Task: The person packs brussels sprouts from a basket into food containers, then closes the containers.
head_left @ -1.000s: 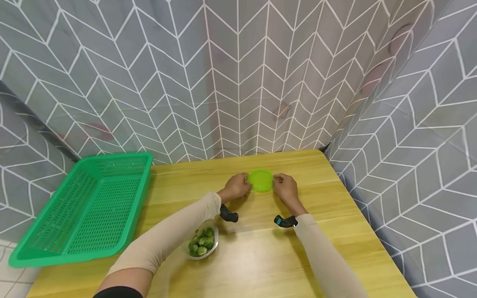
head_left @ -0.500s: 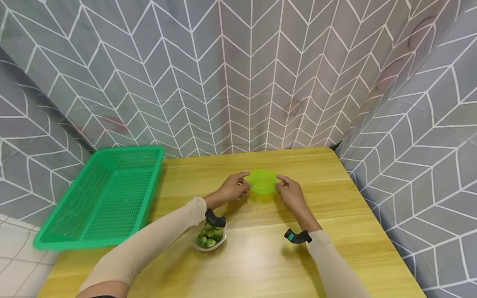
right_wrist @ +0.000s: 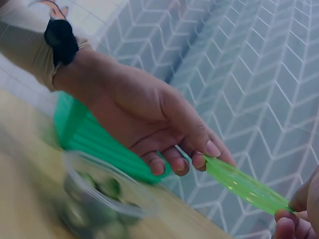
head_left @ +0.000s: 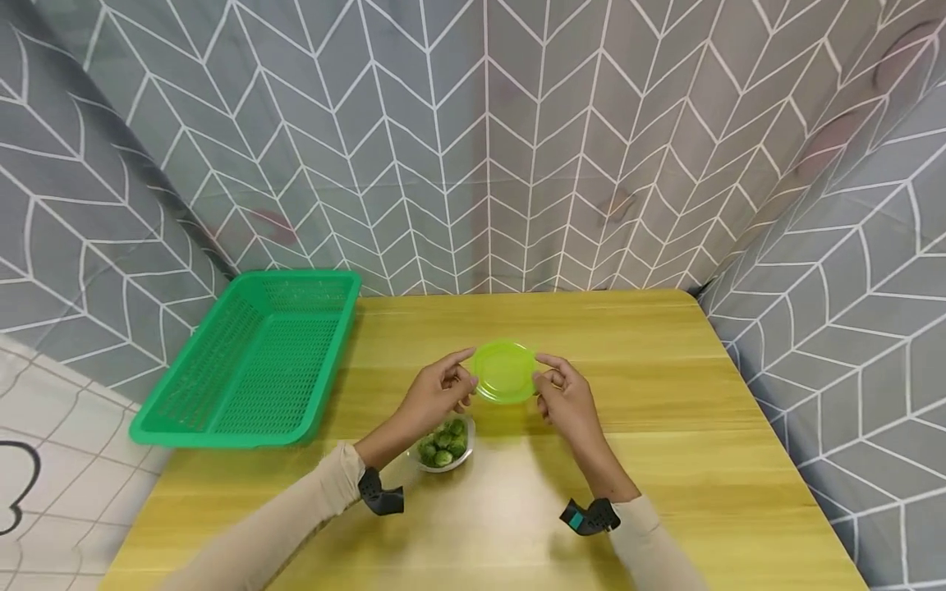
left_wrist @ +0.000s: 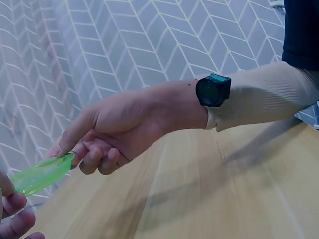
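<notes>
A translucent lime-green round lid (head_left: 505, 372) is held above the table between both hands. My left hand (head_left: 436, 392) pinches its left edge with thumb and index finger. At the opposite edge, my right hand (head_left: 567, 404) pinches it the same way. The right wrist view has the lid (right_wrist: 248, 188) almost edge-on, with the left hand (right_wrist: 144, 109) at one end. Below and beside the left hand stands a clear plastic bowl (head_left: 469, 449) of Brussels sprouts (head_left: 443, 443), partly behind that hand in the head view. The bowl's top is uncovered.
A green perforated plastic basket (head_left: 340, 353) sits at the table's left side, and nothing shows inside it. The wooden table (head_left: 665, 394) backs onto a grey patterned curtain (head_left: 502, 164). Another curtain hangs along the right edge.
Both hands have lifted the lid off the tabletop and brought it nearer to the bowl. The head view has turned left, so basket and bowl appear further right.
</notes>
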The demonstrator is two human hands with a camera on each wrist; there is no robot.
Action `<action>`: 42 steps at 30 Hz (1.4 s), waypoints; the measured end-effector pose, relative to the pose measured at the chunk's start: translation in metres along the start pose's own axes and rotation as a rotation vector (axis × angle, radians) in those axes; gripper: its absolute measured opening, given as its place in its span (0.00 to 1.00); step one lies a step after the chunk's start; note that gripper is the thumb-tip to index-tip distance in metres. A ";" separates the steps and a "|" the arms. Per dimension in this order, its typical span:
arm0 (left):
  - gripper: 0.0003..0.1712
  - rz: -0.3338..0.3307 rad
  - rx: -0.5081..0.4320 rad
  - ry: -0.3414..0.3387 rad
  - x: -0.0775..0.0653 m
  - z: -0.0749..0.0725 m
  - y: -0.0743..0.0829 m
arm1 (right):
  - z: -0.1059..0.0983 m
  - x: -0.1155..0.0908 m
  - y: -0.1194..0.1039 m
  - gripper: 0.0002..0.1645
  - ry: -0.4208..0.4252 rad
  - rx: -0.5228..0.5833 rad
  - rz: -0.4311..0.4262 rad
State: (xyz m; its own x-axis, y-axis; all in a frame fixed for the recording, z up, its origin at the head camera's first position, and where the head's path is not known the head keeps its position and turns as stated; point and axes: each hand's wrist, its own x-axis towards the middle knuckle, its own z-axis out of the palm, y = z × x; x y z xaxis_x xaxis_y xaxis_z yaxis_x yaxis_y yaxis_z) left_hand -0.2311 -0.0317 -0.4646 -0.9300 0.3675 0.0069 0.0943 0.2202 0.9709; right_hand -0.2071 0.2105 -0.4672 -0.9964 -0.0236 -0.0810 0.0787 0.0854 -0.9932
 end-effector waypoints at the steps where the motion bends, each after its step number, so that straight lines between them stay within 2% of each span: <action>1: 0.31 -0.001 -0.005 0.022 -0.007 -0.002 0.000 | 0.005 -0.003 -0.001 0.21 -0.004 0.008 -0.003; 5: 0.28 -0.004 -0.033 0.120 -0.035 -0.007 -0.003 | 0.025 -0.016 -0.004 0.21 -0.026 0.011 -0.021; 10: 0.25 -0.013 0.016 0.244 -0.067 -0.014 -0.011 | 0.051 -0.030 0.001 0.23 -0.069 -0.003 -0.024; 12: 0.24 -0.015 0.054 0.279 -0.077 -0.018 -0.015 | 0.061 -0.035 0.006 0.23 -0.087 -0.009 -0.028; 16: 0.24 -0.002 0.118 0.330 -0.089 -0.023 -0.028 | 0.076 -0.041 0.013 0.23 -0.106 -0.032 -0.034; 25: 0.18 0.103 0.293 0.416 -0.099 -0.027 -0.047 | 0.095 -0.047 0.019 0.24 -0.106 -0.178 -0.054; 32: 0.15 0.068 0.337 0.406 -0.101 -0.026 -0.055 | 0.102 -0.051 0.026 0.21 -0.025 -0.249 -0.096; 38: 0.16 0.040 0.283 0.440 -0.102 -0.027 -0.063 | 0.108 -0.055 0.036 0.21 -0.013 -0.202 -0.040; 42: 0.18 -0.017 0.182 0.410 -0.101 -0.027 -0.067 | 0.108 -0.054 0.042 0.22 -0.046 -0.125 0.009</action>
State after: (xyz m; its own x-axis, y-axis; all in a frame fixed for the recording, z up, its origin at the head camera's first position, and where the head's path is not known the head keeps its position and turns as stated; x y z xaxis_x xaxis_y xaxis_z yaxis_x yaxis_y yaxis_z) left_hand -0.1534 -0.1079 -0.5243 -0.9924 -0.0180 0.1216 0.1049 0.3922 0.9139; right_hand -0.1469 0.1078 -0.5132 -0.9931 -0.0675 -0.0964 0.0804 0.2093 -0.9745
